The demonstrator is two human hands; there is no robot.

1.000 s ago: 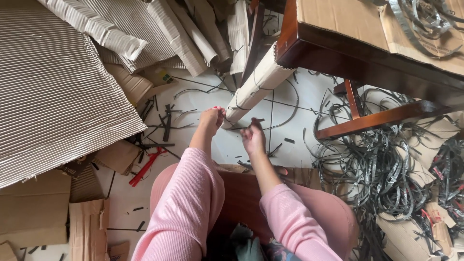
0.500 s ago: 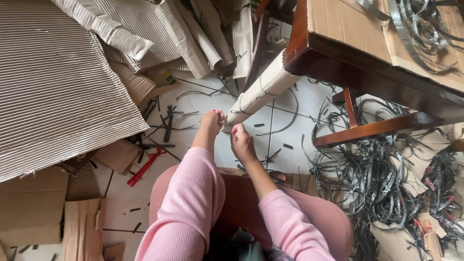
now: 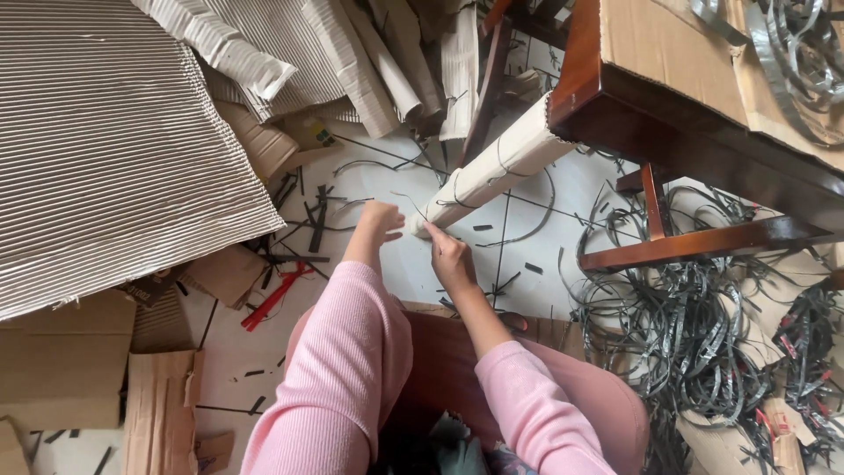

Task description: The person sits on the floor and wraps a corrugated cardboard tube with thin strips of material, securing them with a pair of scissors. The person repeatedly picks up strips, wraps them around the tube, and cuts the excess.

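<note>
1. The left hand (image 3: pixel 380 222) is curled at the near end of a rolled cardboard tube (image 3: pixel 492 167); its fingers bend toward the tube's tip, but whether they actually pinch anything cannot be told.
2. The right hand (image 3: pixel 447 253) sits just at 4 o'clock from the left one, fingers drawn together with the fingertips pressed to the tube's near end, seemingly on a thin dark wire (image 3: pixel 457 200) looped around the roll.
3. The tube runs from the hands toward 1 o'clock, its far end tucked under a dark wooden table (image 3: pixel 668 132).
4. Both arms wear pink sleeves (image 3: pixel 352 352), reaching up from 6 o'clock.
5. At 9 o'clock from the hands, red-handled pliers (image 3: pixel 274 295) lie on the white tiled floor (image 3: pixel 369 180) among short black offcuts.
6. At 10 o'clock, a big sheet of corrugated cardboard (image 3: pixel 114 149) covers the floor; more rolled cardboard is piled at 12 o'clock.
7. At 3 to 4 o'clock, a tangle of black strapping (image 3: pixel 686 325) lies under the table's rails.
</note>
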